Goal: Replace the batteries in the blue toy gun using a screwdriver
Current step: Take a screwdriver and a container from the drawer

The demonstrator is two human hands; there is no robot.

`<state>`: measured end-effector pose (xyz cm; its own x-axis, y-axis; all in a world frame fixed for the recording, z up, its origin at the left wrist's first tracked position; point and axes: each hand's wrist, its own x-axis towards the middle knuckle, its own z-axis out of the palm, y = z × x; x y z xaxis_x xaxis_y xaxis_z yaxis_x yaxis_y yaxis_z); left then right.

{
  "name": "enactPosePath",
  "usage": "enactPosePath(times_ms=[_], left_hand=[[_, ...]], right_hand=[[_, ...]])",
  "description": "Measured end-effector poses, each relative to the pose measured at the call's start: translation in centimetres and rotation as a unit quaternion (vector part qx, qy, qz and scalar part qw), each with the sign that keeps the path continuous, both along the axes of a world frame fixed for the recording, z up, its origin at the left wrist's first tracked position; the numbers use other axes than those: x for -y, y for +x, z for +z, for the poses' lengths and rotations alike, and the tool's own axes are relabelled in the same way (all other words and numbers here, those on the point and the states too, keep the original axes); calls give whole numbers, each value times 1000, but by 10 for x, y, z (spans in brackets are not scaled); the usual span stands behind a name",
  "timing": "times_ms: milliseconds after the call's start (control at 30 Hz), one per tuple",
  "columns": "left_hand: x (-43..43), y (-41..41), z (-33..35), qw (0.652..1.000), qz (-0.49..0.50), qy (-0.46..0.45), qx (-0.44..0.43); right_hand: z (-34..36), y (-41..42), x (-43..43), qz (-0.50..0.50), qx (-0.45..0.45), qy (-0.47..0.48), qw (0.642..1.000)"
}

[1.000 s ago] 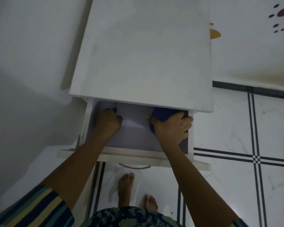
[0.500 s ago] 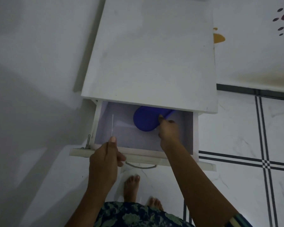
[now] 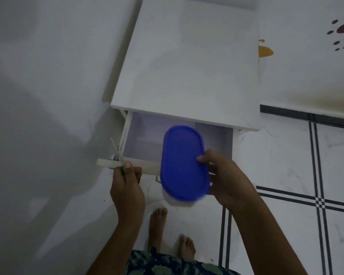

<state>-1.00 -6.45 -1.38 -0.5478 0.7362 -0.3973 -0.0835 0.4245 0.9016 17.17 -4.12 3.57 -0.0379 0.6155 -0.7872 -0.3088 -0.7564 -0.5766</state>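
My right hand (image 3: 224,179) grips an oval container with a blue lid (image 3: 182,161) and a whitish body, holding it above the front edge of the open drawer (image 3: 143,135). My left hand (image 3: 127,187) is curled round a screwdriver (image 3: 113,144). A bit of its green handle shows at my thumb, and the thin metal shaft points up past the drawer's left front corner. What the container holds is hidden by the lid. No blue toy gun is in view.
The drawer belongs to a small white table (image 3: 191,66) standing against a white wall on the left. My bare feet (image 3: 157,225) stand on white floor tiles with black lines. A white patterned surface (image 3: 306,56) lies at the upper right.
My right hand has lifted the blue-lidded container out of the drawer toward me. My left hand, holding the screwdriver, has drawn back out of the drawer to its left front corner.
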Motion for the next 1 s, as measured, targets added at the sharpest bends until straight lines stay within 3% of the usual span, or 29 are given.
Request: enactPosePath(times_ms=[133, 233, 300, 467, 600, 1000], left_hand=[[7, 18, 0, 999, 36, -37, 6], [12, 32, -6, 989, 60, -43, 130], [12, 38, -13, 984, 53, -41, 166], [-9, 44, -20, 986, 10, -19, 167], [-38, 48, -21, 993, -64, -26, 100], [-85, 55, -32, 994, -106, 0, 33]], right_hand=[[-4, 5, 20, -31, -14, 34, 999], [-4, 6, 21, -52, -12, 84, 995], [-3, 9, 17, -73, -17, 104, 992], [4, 22, 3, -112, -32, 138, 983], [1, 33, -7, -152, -35, 134, 979], [-13, 38, -16, -203, -40, 131, 970]])
